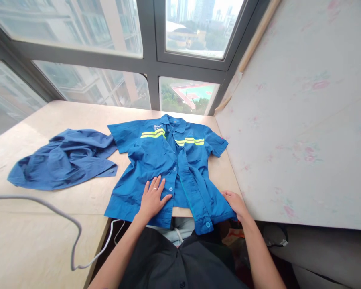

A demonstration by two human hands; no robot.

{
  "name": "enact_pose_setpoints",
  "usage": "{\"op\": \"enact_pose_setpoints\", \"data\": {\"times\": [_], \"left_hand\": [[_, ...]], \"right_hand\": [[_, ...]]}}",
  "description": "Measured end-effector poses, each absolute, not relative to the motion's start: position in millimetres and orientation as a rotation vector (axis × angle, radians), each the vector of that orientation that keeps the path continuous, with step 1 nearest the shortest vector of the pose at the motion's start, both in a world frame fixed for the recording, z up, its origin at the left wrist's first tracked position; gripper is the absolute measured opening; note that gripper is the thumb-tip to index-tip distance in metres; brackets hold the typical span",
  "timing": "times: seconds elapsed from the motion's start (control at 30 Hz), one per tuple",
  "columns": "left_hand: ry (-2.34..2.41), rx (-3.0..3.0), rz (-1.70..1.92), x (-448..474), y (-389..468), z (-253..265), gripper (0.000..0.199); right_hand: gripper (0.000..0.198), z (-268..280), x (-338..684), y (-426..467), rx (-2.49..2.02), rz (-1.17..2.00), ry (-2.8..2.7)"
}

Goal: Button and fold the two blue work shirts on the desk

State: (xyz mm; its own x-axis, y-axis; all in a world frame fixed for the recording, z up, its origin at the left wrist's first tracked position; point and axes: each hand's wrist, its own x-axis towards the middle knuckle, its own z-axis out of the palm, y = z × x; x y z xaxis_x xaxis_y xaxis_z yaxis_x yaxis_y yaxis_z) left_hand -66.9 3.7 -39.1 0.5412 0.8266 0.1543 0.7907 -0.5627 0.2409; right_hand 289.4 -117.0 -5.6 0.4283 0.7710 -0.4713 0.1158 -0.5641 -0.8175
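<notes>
A person in a black buttoned top works over a short-sleeved blue shirt [156,160] laid out front side up on a pale tabletop [54,237] beside a window [153,64]. The left hand [154,196] lies palm down on the lower front, its grip spread, fingers fanned beside the button edge and a ring on one finger. The right hand [235,204] touches the shirt's opposite side near the hem; whether its grip pinches the cloth cannot be told. The shirt hangs open at the front, yellow-and-gray bands across the chest, its collar toward the glass and its lower corners reaching past the near edge. A second blue garment [63,160] lies crumpled to the left, just by one sleeve. A gray cable [75,224] loops nearby, and a floral-patterned panel [303,120] stands at right.
</notes>
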Motion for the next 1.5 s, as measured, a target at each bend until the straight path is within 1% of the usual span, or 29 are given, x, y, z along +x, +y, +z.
{"op": "enact_pose_setpoints", "data": {"times": [0.07,0.13,0.2,0.23,0.33,0.43,0.5,0.57,0.63,0.67,0.77,0.8,0.83,0.87,1.0,1.03,1.07,1.1,1.2,1.27,1.33,1.43,1.47,1.5], "left_hand": [[1.401,2.638,0.401,-65,4,-35,0.065],[1.431,2.618,0.435,-63,7,-29,0.050],[1.467,2.568,0.447,-62,12,-22,0.034],[1.467,2.539,0.440,-62,15,-18,0.031],[1.425,2.419,0.460,-63,24,-3,0.031],[1.447,2.261,0.630,-64,32,21,0.029],[1.414,2.211,0.712,-64,34,40,0.031],[1.246,2.236,0.647,-66,30,54,0.031],[0.991,2.331,0.449,-70,20,58,0.027],[0.874,2.390,0.337,-72,13,55,0.031],[0.727,2.545,0.097,-80,-10,32,0.073],[0.737,2.578,0.058,-83,-17,24,0.078],[0.755,2.604,0.040,-85,-22,16,0.076],[0.772,2.623,0.037,-87,-26,11,0.069],[0.776,2.635,0.069,-88,-26,10,0.023],[0.766,2.625,0.067,-87,-25,13,0.014],[0.762,2.608,0.071,-86,-23,16,0.012],[0.772,2.577,0.095,-86,-22,19,0.014],[0.908,2.340,0.348,-86,-18,28,0.016],[1.097,2.056,0.637,-87,-14,34,0.016],[1.327,1.701,0.983,-86,-9,40,0.023],[1.573,1.241,1.421,-77,-2,48,0.033],[1.593,1.201,1.475,-72,-2,49,0.034],[1.567,1.253,1.455,-67,-2,48,0.033]], "right_hand": [[0.041,-10,289,-121,-1.979,1.086,-0.721],[0.042,-11,290,-123,-1.992,1.015,-0.724],[0.044,-7,291,-124,-1.983,1.013,-0.764],[0.045,-3,291,-124,-1.976,1.036,-0.791],[0.049,8,290,-124,-1.943,1.155,-0.856],[0.053,15,292,-125,-1.856,1.308,-0.856],[0.053,14,296,-125,-1.783,1.390,-0.795],[0.049,11,302,-126,-1.791,1.354,-0.724],[0.046,9,306,-127,-1.892,1.215,-0.723],[0.045,9,307,-128,-1.964,1.124,-0.761],[0.044,21,304,-132,-2.067,0.830,-1.039],[0.043,27,300,-133,-2.040,0.750,-1.152],[0.041,33,294,-133,-1.988,0.702,-1.257],[0.039,38,288,-132,-1.926,0.702,-1.348],[0.040,42,252,-116,-1.806,0.987,-1.618],[0.042,38,243,-110,-1.822,1.022,-1.671],[0.044,34,235,-104,-1.862,1.020,-1.707],[0.046,30,228,-97,-1.919,0.996,-1.725],[0.050,24,212,-78,-2.069,0.910,-1.748],[0.049,24,204,-69,-2.117,0.908,-1.772],[0.047,25,198,-63,-2.148,0.925,-1.804],[0.036,19,191,-57,-2.219,0.906,-1.802],[0.031,16,190,-55,-2.249,0.892,-1.777],[0.026,12,190,-53,-2.276,0.884,-1.745]]}}
